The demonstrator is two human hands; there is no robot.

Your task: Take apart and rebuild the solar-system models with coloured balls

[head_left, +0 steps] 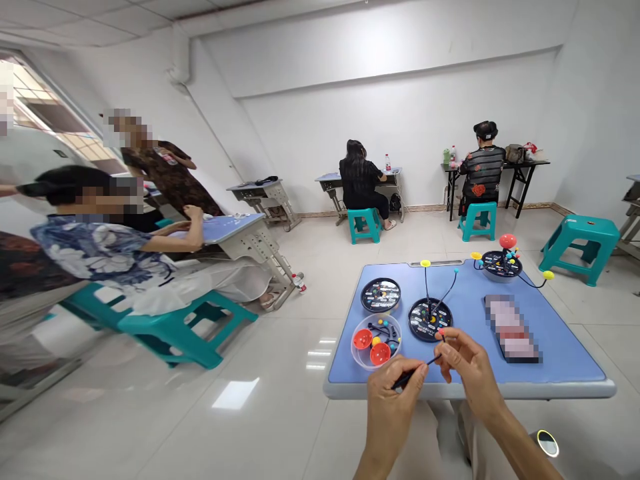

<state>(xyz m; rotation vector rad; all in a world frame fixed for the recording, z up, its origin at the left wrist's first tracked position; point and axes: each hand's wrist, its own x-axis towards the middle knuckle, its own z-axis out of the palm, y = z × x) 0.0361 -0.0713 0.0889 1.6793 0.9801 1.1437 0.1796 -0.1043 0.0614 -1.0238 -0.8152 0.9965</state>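
My left hand (393,397) is closed on a thin curved black rod (425,365) just above the desk's front edge. My right hand (470,373) pinches the rod's far end, where a small red piece (441,331) shows at the fingertips. Just beyond my hands stands a round black base (417,328) with printed labels. Two black arms rise from it, one tipped with a yellow disc (425,263), the other with a small teal piece (455,271). Left of my hands, a clear tub (354,357) holds red half-shells (380,354), small coloured balls and black parts.
Another black disc (381,295) lies behind the tub on the blue desk (465,360). An assembled model with a red ball (508,241) stands at the back right. A phone (513,330) lies on the right. People sit at other desks; a green stool (580,240) stands beyond.
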